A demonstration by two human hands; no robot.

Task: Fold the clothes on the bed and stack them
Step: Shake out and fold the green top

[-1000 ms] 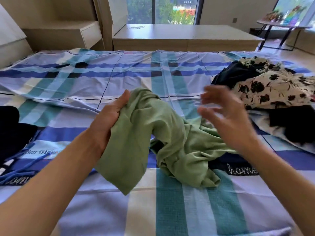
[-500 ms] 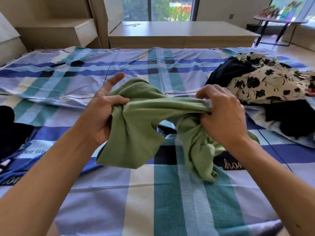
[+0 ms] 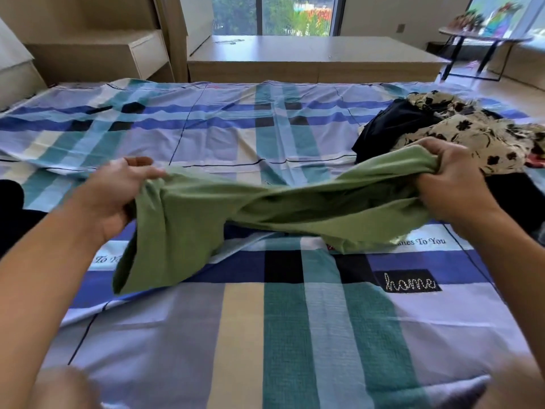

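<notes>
Head view: a soft, light-green cloth garment [image 3: 265, 208] hangs stretched across the middle of the frame between 2 hands, raised above the bed. The left hand [image 3: 118, 196], at centre left, has its fingers curled round 1 end of the cloth, and a loose flap drops from it down to the checked bedsheet of blue, teal, cream and lilac stripes [image 3: 295, 335]. The right hand [image 3: 454, 184], at centre right, is closed into a fist round the other end, with the fabric bunched inside it. The lower fold of the garment sags onto the sheet near the printed word "home".

At the right of the frame, just beyond the right hand, lies a heap of clothes: a cream fabric piece with black flowers [image 3: 472, 134] on top of a crumpled black garment [image 3: 380, 128]. Another dark cloth [image 3: 11, 214] lies at the left edge. Behind the bed stand a low pale-wood platform [image 3: 309, 57] and, in the upper right, a round dark-legged side table [image 3: 483, 39].
</notes>
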